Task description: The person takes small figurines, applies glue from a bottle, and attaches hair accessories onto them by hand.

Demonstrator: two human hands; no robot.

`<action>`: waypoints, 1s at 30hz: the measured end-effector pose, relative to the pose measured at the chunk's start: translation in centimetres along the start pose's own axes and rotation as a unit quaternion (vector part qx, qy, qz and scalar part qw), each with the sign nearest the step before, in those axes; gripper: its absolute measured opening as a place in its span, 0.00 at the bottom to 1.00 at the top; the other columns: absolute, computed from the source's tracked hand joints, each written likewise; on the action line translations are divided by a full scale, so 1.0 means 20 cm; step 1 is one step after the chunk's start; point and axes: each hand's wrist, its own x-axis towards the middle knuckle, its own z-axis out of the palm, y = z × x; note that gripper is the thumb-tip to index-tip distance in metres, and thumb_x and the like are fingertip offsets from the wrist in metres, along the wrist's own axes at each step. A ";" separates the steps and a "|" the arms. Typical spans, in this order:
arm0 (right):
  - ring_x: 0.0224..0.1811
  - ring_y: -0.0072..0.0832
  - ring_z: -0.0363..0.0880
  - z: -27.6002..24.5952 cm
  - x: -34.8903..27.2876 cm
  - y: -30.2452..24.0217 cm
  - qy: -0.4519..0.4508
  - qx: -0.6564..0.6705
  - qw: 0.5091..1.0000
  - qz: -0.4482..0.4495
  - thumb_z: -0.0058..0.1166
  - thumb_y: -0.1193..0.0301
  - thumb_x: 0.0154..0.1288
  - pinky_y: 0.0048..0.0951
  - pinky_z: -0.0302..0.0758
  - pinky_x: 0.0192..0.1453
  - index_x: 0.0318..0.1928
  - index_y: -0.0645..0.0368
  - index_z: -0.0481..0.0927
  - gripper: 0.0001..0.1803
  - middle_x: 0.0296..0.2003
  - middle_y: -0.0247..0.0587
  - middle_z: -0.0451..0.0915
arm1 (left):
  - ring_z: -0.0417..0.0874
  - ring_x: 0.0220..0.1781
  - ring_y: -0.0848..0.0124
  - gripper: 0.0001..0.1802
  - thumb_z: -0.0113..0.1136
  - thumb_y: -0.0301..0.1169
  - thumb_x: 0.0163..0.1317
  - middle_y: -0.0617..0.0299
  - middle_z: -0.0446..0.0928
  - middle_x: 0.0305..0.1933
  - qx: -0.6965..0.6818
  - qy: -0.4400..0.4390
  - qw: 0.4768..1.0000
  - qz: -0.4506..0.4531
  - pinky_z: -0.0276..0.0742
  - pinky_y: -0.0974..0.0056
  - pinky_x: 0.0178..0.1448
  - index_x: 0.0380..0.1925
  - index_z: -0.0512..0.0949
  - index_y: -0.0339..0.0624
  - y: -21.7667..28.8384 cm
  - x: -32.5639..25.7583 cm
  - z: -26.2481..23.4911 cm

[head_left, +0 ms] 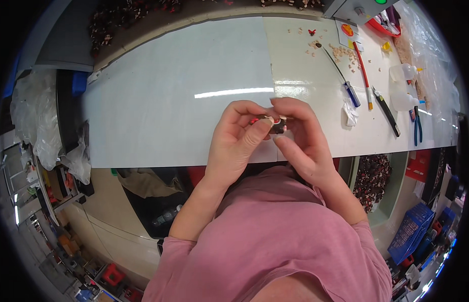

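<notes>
A small dark brown figurine (281,128) with red and cream parts is held up between my two hands, just above the near edge of the white table (169,121). My left hand (237,138) pinches it from the left, its thumb pressed over a cream part. Curled around the right side, my right hand (307,141) has its fingertips and thumb on the same piece. Fingers cover much of the figurine, so its full shape is hidden.
On the right lie cream bits (344,52), a blue-handled thin-shafted tool (352,94), a red-handled brush (363,70), a craft knife (388,113), pliers (418,126) and squeeze bottles (405,101). Dark pieces fill a bin (388,209) below right; more line the far ledge (194,19).
</notes>
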 end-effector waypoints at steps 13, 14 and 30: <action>0.41 0.20 0.70 0.02 -0.03 0.04 0.051 0.059 0.997 -0.019 0.62 0.82 0.52 0.22 0.69 0.47 0.42 0.59 0.66 0.20 0.39 0.34 0.67 | 0.76 0.44 0.76 0.14 0.44 0.33 0.70 0.62 0.74 0.43 0.064 0.005 0.998 0.014 0.74 0.70 0.49 0.49 0.70 0.37 -0.01 0.00 0.02; 0.40 0.20 0.69 0.02 -0.03 0.05 0.049 0.068 0.996 -0.016 0.63 0.83 0.51 0.22 0.69 0.47 0.41 0.59 0.65 0.21 0.39 0.34 0.66 | 0.76 0.44 0.76 0.14 0.44 0.33 0.70 0.62 0.74 0.43 0.063 0.005 0.998 0.014 0.74 0.70 0.49 0.49 0.70 0.37 -0.01 0.00 0.01; 0.40 0.18 0.69 0.02 -0.03 0.05 0.047 0.093 0.995 -0.004 0.64 0.83 0.50 0.22 0.69 0.45 0.40 0.58 0.64 0.23 0.38 0.33 0.67 | 0.76 0.51 0.69 0.16 0.43 0.28 0.67 0.53 0.73 0.51 0.085 -0.039 0.996 -0.007 0.72 0.64 0.57 0.54 0.67 0.35 0.01 0.00 0.01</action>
